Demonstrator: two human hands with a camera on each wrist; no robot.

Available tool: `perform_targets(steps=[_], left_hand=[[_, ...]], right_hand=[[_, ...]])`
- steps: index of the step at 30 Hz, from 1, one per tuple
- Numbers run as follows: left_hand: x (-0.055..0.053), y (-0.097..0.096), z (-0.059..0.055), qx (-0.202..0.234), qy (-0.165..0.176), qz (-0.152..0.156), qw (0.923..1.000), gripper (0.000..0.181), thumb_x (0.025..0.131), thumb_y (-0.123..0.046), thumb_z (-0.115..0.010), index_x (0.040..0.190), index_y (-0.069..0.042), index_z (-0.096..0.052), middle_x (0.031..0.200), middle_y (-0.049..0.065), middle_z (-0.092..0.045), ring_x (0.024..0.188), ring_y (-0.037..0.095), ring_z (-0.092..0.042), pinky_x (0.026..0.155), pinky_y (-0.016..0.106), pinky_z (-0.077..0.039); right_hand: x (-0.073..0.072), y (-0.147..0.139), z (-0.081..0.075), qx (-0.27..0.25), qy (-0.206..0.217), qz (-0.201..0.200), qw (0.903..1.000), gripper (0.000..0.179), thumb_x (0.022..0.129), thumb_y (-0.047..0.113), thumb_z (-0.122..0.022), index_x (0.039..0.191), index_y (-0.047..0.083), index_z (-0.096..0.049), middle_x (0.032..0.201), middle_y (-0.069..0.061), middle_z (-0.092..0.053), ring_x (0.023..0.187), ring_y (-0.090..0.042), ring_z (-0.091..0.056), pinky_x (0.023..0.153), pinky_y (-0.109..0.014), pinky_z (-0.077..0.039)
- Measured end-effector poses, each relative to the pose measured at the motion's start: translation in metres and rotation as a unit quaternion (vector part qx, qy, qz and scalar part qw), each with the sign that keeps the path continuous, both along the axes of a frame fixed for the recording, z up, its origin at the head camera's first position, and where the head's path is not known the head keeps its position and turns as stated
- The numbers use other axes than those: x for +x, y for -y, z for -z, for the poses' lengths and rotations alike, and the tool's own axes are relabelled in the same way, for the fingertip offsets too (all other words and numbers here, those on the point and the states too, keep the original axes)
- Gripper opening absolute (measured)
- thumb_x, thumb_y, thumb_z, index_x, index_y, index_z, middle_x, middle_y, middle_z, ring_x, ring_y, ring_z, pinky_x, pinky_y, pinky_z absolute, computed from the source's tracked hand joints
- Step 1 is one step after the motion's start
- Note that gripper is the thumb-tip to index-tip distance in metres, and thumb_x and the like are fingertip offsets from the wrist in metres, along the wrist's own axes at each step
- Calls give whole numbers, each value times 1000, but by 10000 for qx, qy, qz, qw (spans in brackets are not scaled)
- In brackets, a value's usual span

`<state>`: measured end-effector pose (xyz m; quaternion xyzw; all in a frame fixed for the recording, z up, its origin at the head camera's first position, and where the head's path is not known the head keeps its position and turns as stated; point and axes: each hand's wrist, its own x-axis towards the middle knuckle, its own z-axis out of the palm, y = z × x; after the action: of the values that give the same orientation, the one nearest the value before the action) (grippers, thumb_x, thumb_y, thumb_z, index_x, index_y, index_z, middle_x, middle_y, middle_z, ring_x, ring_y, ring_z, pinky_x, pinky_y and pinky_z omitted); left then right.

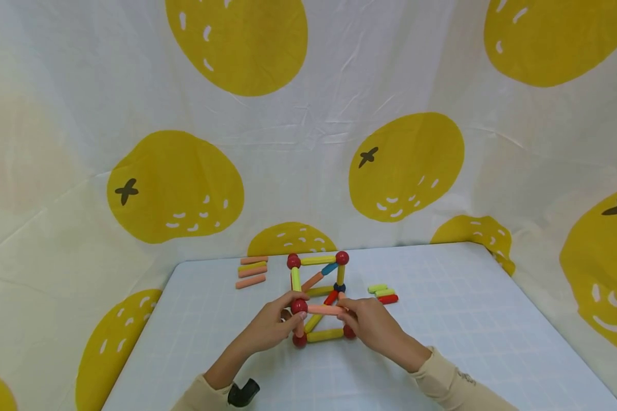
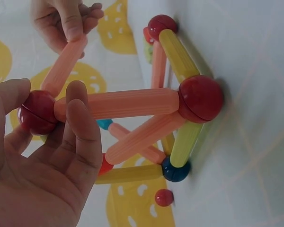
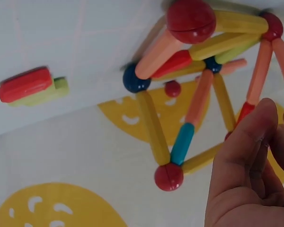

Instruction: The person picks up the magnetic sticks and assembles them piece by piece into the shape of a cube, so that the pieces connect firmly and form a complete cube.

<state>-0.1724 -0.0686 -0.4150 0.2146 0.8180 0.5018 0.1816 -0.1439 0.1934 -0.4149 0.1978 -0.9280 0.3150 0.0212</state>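
A cube-like frame of coloured rods and balls stands on the table, with a yellow rod (image 1: 319,261) along its top back. My left hand (image 1: 267,325) grips the red ball (image 1: 299,307) at the near top left corner. Below that ball, an upright salmon rod (image 2: 118,104) runs down to a lower red ball (image 2: 201,98). The thumb and fingers of my right hand (image 1: 375,325) pinch the far end of a salmon rod (image 1: 323,310). Its other end meets the gripped ball. Beneath the right hand, another red ball (image 3: 190,21) forms the near bottom right corner.
Several loose salmon and yellow rods (image 1: 251,282) lie at the back left of the table. Right of the frame are lime rods (image 1: 377,289) and a red rod (image 1: 388,299). A loose red ball (image 2: 164,197) sits beyond the frame. A fruit-print cloth (image 1: 308,188) hangs behind.
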Motion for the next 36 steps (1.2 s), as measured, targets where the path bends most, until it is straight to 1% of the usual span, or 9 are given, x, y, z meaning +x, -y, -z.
perform_targets(steps=[5, 9, 14, 17, 20, 23, 27, 31, 36], left_hand=[[-1, -1, 3, -71, 12, -50, 10000, 34, 103, -29, -62, 135, -21, -56, 86, 14, -72, 80, 29, -64, 62, 26, -52], [-2, -6, 3, -229, -25, -153, 9996, 36, 101, -34, -65, 134, -23, -56, 84, 14, -72, 69, 31, -65, 59, 28, -54], [-2, -14, -1, -561, -51, -269, 9980, 40, 97, -41, -68, 132, -24, -57, 77, 13, -70, 55, 26, -61, 53, 30, -53], [-1, -18, -1, -680, 2, -432, 9967, 38, 97, -41, -69, 129, -25, -59, 74, 10, -69, 56, 25, -61, 53, 30, -53], [0, -21, 0, -699, 33, -608, 9957, 36, 96, -39, -71, 127, -24, -61, 75, 8, -68, 57, 20, -62, 54, 30, -53], [0, -22, 0, -654, 10, -705, 9954, 36, 96, -38, -71, 127, -24, -62, 77, 9, -67, 58, 19, -64, 56, 31, -55], [-1, -21, -1, -601, -18, -760, 9953, 36, 95, -40, -71, 126, -24, -62, 85, 14, -69, 60, 19, -65, 59, 32, -56], [0, -20, -1, -538, 82, -769, 9956, 35, 95, -42, -71, 124, -25, -62, 92, 18, -70, 62, 18, -65, 61, 33, -58], [5, -16, -2, -554, 129, -783, 9953, 36, 95, -41, -72, 124, -24, -62, 91, 12, -68, 62, 17, -65, 61, 32, -58]], right_hand=[[-1, 1, -4, 31, -76, 114, 9999, 19, 95, 22, -71, 112, 14, -73, 67, 9, -54, 53, -1, -43, 50, -17, -38], [-1, -1, -9, 168, -477, 269, 9984, 30, 93, 21, -75, 121, 10, -73, 76, 8, -66, 60, -1, -48, 53, -17, -43], [-2, -2, -16, 280, -999, 380, 9939, 25, 91, 24, -77, 114, 14, -76, 87, 8, -71, 64, -3, -50, 56, -15, -44], [-3, -2, -17, 292, -1100, 351, 9929, 26, 91, 25, -77, 114, 15, -76, 90, 9, -72, 65, -2, -50, 58, -15, -45], [-3, -4, -16, 360, -776, 346, 9957, 32, 92, 27, -76, 121, 13, -72, 84, 8, -71, 63, -1, -51, 56, -16, -45], [-3, -7, -13, 730, -70, 444, 9963, 48, 93, 33, -75, 133, 10, -63, 81, 6, -69, 62, -4, -53, 55, -21, -47], [-7, -11, 2, 1276, 1042, 456, 9853, 67, 91, 37, -76, 142, 2, -51, 82, 0, -65, 67, -11, -55, 61, -31, -50], [-14, -16, 24, 1268, 1844, 294, 9742, 63, 90, 35, -78, 136, -1, -54, 79, -2, -60, 70, -16, -55, 66, -34, -51], [-21, -18, 44, 948, 2078, 89, 9735, 48, 89, 29, -80, 124, 3, -60, 78, -1, -59, 72, -16, -55, 66, -31, -48]])
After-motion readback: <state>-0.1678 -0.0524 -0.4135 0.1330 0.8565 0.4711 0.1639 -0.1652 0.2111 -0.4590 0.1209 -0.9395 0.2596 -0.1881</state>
